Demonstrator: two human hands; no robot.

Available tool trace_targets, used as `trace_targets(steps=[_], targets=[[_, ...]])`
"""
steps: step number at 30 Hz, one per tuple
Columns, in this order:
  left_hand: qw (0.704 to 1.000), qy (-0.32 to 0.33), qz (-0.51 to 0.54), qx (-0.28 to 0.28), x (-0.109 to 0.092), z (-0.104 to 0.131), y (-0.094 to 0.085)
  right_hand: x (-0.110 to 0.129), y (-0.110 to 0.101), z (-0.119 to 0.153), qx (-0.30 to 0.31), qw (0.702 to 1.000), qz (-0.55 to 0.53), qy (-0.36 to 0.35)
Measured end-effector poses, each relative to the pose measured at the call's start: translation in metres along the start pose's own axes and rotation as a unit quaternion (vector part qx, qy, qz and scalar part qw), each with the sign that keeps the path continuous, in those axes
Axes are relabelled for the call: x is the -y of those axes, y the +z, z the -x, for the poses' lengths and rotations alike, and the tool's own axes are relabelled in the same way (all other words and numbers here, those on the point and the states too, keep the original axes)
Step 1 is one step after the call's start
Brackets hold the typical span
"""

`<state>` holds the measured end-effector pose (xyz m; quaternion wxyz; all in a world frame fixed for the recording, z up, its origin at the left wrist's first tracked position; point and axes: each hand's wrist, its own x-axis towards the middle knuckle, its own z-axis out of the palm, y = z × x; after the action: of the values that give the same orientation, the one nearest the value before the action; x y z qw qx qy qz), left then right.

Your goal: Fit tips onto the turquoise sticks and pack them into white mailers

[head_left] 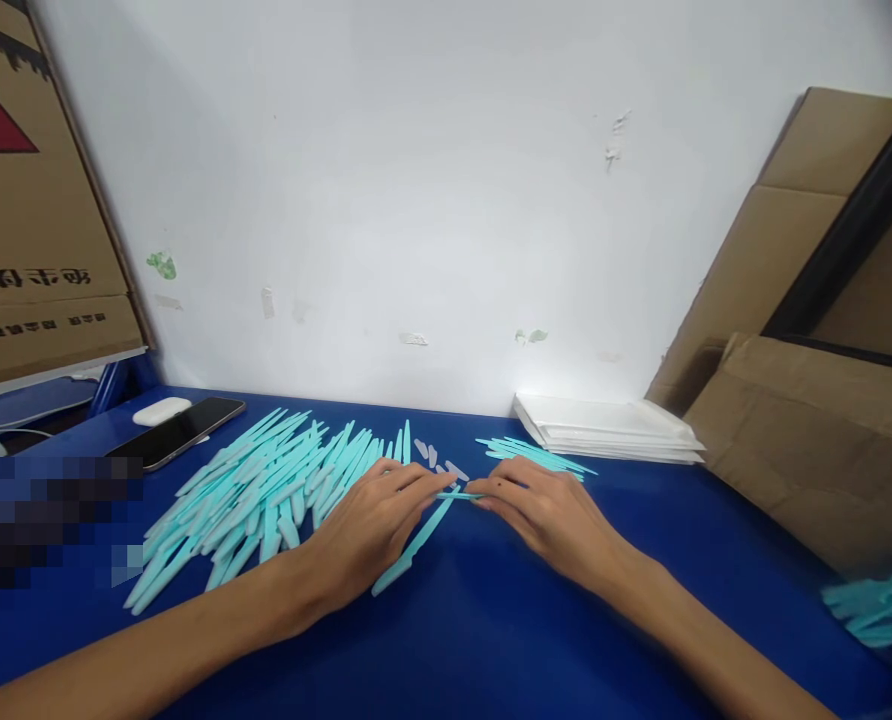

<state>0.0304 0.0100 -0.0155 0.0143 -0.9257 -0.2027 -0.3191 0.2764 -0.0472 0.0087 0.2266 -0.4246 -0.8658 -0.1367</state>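
My left hand point(382, 510) and my right hand point(540, 500) meet near the middle of the blue table, both with fingers pinched. Between their fingertips runs a thin turquoise stick point(459, 495), which looks like an eyebrow razor; most of it is hidden by the fingers. Below it, one loose turquoise eyebrow razor point(408, 560) lies slanted beside my left hand. Several small clear caps point(432, 456) are scattered just beyond the fingertips. To the left spreads a large heap of turquoise razors point(251, 490). A smaller row of razors point(540, 456) rests behind my right hand.
A stack of white flat sheets or sleeves point(611, 425) stands against the wall. At the left lie a phone point(183, 432) and a white case point(162, 411). Cardboard boxes point(41, 220) flank both sides. More turquoise razors point(881, 605) show at the right edge.
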Motion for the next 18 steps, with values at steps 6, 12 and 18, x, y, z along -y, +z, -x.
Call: trace_targets(steps=[6, 12, 18], targets=[[0.996, 0.010, 0.086, -0.033, -0.011, 0.002, -0.002, 0.008, 0.005, 0.001, -0.019, 0.999, -0.047, -0.017], [0.987, -0.024, 0.141, -0.070, -0.020, 0.002, -0.007, 0.017, 0.007, 0.002, -0.088, 0.989, -0.115, 0.006], [0.988, -0.013, 0.141, -0.064, -0.022, 0.003, -0.010, 0.023, 0.004, 0.001, -0.095, 0.989, -0.105, -0.052]])
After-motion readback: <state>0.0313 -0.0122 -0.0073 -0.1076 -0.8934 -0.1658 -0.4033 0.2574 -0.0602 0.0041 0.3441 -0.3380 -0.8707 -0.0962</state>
